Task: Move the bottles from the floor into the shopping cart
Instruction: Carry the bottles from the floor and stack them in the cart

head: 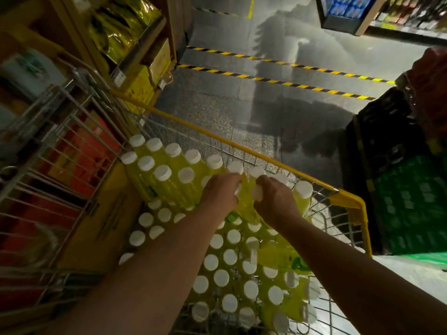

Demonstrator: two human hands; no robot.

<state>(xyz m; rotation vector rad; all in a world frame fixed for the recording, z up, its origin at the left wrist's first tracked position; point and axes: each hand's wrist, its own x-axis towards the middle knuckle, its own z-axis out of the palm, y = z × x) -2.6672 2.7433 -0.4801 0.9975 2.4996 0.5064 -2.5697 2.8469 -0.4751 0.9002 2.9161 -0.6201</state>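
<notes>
Yellow bottles [169, 189], green labels [231, 216] illegible

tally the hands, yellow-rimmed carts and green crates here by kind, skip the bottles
hands: 2 (left hand, right hand)
yellow-rimmed shopping cart: 1
green crate: 1
total: 4

The scene is dim overall. A pale glare lies on the floor [217, 35] at the top, crossed by dark shadows. The white caps of the bottles [163, 172] stand out bright. The wire rack [72, 122] at left is smeared by blur, and the edges bend with wide-angle distortion.
</notes>
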